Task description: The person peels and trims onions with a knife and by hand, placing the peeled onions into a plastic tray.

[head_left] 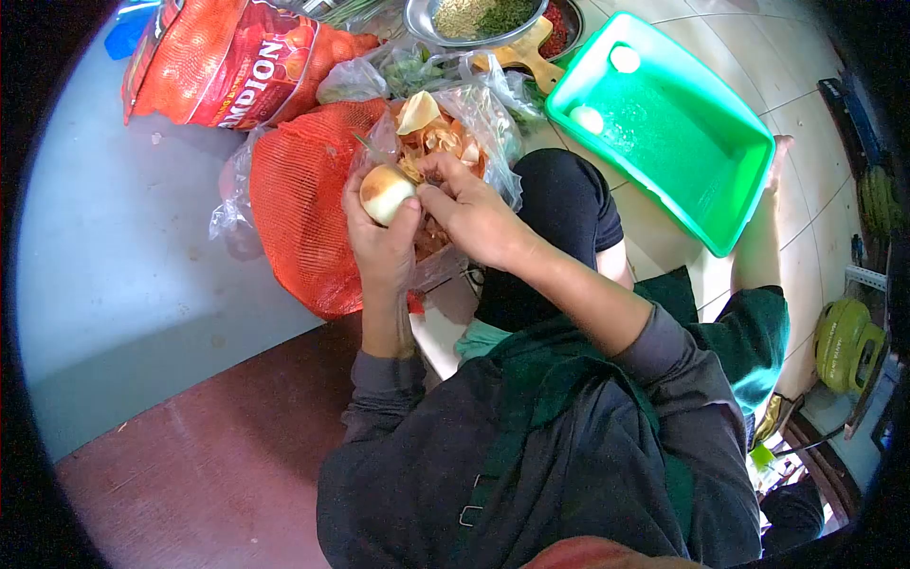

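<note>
A partly peeled onion [387,197], pale with a brown patch on top, sits in my left hand [384,242], whose fingers and thumb wrap round it. My right hand [474,213] is closed in a pinch at the onion's right side, thumb and fingertips close to its surface. What those fingers hold is too small to make out. A thin greyish strip [373,150], perhaps a blade, shows just above the onion. Beneath and behind both hands, a clear plastic bag [493,119] holds brown onion skins [438,133].
A red mesh sack [308,209] lies left of the hands, a fuller labelled sack [232,66] behind it. At right, a green basin [687,156] contains two peeled onions [607,90]. Farther back are a metal bowl [450,40] and a wooden board [529,59]. A green gas cylinder [842,346] stands far right.
</note>
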Demonstrator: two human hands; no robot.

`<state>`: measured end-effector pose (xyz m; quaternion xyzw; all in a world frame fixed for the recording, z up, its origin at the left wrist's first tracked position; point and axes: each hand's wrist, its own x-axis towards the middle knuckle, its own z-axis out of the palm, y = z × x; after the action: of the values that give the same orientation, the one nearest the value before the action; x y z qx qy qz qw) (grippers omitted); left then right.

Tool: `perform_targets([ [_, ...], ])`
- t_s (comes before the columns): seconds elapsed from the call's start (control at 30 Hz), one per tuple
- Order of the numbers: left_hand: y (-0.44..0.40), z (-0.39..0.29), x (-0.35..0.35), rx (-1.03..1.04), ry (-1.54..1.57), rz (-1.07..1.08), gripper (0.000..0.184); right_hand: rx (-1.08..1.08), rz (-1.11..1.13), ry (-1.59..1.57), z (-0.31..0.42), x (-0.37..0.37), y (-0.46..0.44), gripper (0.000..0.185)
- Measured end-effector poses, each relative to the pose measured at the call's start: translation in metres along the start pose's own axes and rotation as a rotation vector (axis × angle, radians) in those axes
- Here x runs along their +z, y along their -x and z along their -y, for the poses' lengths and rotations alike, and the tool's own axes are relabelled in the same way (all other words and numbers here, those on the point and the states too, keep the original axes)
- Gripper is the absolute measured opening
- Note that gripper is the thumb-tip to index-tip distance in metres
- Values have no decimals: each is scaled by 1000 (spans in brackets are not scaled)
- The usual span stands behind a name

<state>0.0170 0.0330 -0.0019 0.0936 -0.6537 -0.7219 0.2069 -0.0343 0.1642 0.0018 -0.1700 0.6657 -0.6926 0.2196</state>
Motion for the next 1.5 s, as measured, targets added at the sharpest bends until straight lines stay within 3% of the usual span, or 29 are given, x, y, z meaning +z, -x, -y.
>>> perform_targets([
  [0.23, -3, -15, 7, -58, 238, -49, 61, -20, 80, -11, 11, -6, 9, 38],
  [0.43, 2, -11, 9, 32, -123, -49, 59, 108, 47, -68, 9, -9, 1, 38],
  [0.53, 2, -20, 16, 10, -15, -21, 58, 297, 139, -351, 13, -17, -2, 38],
  [0.73, -2, -31, 9, -107, 383, 125, 50, 349, 28, -289, 4, -26, -7, 42],
  [1.03, -12, -20, -19, -228, 622, 101, 45, 446, 74, -140, 13, -31, -4, 43],
  [1.23, -8, -16, -10, -156, 405, 34, 55, 370, 184, -155, 16, -33, 2, 44],
  [1.37, -9, -14, -2, -112, 301, -2, 68, 142, 191, -70, 26, -24, 9, 46],
  [1.5, -7, -13, 1, -4, 115, -4, 68, -84, 138, 154, 23, -18, 15, 47],
])
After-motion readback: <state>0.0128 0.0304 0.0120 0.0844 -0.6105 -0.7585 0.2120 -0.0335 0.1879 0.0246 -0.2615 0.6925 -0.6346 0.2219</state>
